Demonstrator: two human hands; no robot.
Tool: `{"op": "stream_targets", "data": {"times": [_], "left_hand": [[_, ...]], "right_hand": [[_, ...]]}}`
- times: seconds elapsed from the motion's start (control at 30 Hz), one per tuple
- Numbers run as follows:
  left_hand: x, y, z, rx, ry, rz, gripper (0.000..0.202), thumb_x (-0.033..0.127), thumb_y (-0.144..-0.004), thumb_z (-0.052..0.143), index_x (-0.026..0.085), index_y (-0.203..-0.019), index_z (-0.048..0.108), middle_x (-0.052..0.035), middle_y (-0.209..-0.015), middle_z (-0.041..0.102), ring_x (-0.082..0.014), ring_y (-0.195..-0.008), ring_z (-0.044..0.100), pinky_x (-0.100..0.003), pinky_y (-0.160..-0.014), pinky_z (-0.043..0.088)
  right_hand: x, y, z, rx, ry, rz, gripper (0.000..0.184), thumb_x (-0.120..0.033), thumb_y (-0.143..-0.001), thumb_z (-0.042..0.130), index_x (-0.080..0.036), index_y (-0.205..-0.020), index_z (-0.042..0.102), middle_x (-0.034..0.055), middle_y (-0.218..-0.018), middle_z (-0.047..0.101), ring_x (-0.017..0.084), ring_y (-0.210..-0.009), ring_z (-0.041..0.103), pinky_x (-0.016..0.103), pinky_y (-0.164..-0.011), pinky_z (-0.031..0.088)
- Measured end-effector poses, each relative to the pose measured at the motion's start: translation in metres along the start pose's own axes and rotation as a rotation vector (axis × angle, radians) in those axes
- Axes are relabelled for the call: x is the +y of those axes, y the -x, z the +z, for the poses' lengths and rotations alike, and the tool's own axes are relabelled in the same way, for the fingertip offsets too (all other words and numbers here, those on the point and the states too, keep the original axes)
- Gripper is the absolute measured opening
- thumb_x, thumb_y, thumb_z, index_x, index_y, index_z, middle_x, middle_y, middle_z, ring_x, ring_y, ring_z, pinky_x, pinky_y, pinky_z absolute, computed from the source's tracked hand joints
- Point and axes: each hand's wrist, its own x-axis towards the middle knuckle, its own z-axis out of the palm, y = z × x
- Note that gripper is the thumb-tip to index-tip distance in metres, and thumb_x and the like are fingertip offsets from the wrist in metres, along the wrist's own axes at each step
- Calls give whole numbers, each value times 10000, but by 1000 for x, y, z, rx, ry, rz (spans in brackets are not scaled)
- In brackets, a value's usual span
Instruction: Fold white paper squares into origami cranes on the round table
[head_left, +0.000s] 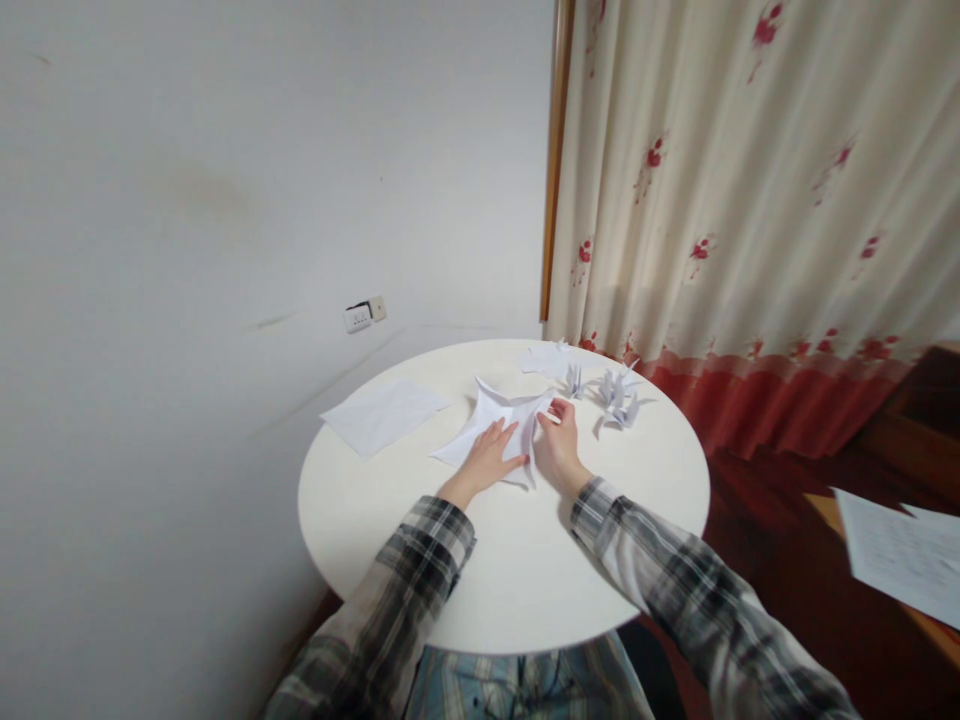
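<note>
A partly folded sheet of white paper (pixel 491 415) lies near the middle of a round white table (pixel 517 570). My left hand (pixel 487 455) rests flat on it with the fingers stretched out, pressing it down. My right hand (pixel 559 440) is just to the right, its fingertips pinched on a raised flap of the same sheet. Both arms wear plaid sleeves.
A flat white sheet (pixel 384 413) lies at the table's left. Several small folded paper cranes (pixel 615 395) and another white paper piece (pixel 544 358) sit at the far right edge. A flowered curtain (pixel 750 200) hangs behind. Printed papers (pixel 900 550) lie on a wooden surface at right.
</note>
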Motion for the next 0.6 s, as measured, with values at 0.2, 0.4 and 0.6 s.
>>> {"op": "stream_targets", "data": {"times": [0.2, 0.4, 0.6], "left_hand": [[2, 2, -2, -61, -87, -58, 757, 652, -747, 418, 217, -1357, 305, -169, -1460, 187, -307, -1346, 123, -463, -1060, 131], [4, 2, -4, -73, -142, -78, 757, 658, -733, 432, 212, -1338, 334, -169, -1455, 204, -315, -1343, 137, -474, -1053, 137], [6, 2, -7, -79, -156, -98, 776, 673, -724, 424, 205, -1336, 338, -163, -1451, 218, -313, -1341, 151, -463, -1053, 150]], "right_hand": [[-15, 10, -2, -20, 92, -180, 393, -233, -733, 452, -186, -1121, 413, 96, -1178, 487, 174, -1076, 472, 353, -944, 367], [-21, 19, 2, -262, 1, -256, 356, -206, -764, 446, -192, -1119, 427, 93, -1153, 512, 165, -994, 541, 330, -844, 461], [-12, 17, 5, -377, 136, -258, 343, -219, -783, 450, -203, -1124, 417, 89, -1135, 533, 155, -897, 582, 304, -743, 500]]}}
